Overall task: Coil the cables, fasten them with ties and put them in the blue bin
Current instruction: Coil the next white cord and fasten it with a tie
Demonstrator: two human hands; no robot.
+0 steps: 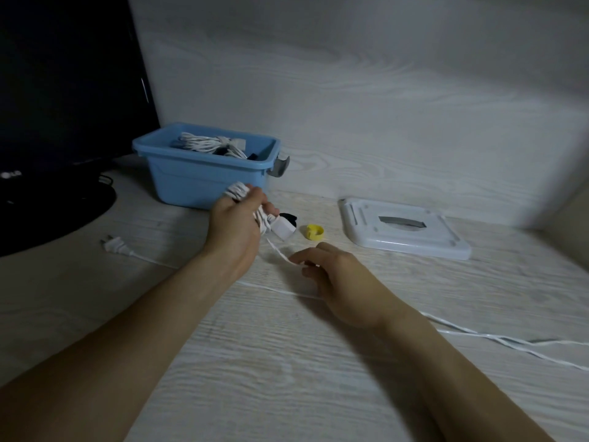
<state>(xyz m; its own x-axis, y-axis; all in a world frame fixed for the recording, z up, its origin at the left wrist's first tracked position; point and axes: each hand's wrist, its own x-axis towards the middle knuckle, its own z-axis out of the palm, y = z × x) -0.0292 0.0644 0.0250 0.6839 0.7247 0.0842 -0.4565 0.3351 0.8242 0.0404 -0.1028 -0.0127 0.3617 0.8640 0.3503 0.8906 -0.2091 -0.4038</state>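
My left hand [234,226] grips a coil of white cable [237,190] wound around its fingers, with a white block-shaped end [283,230] hanging just below. A strand runs from the coil to my right hand [334,279], which pinches it. The loose white cable [497,338] trails right across the table, and its plug [115,245] lies to the left. Behind my left hand stands the blue bin [204,180] with a tied white cable bundle [208,143] inside. A yellow tie roll [315,232] and a black tie [288,217] lie beside the coil.
A white bin lid [403,229] lies at the right. A black monitor [63,90] on its round base [57,212] fills the left side. A pale wall stands close behind the bin.
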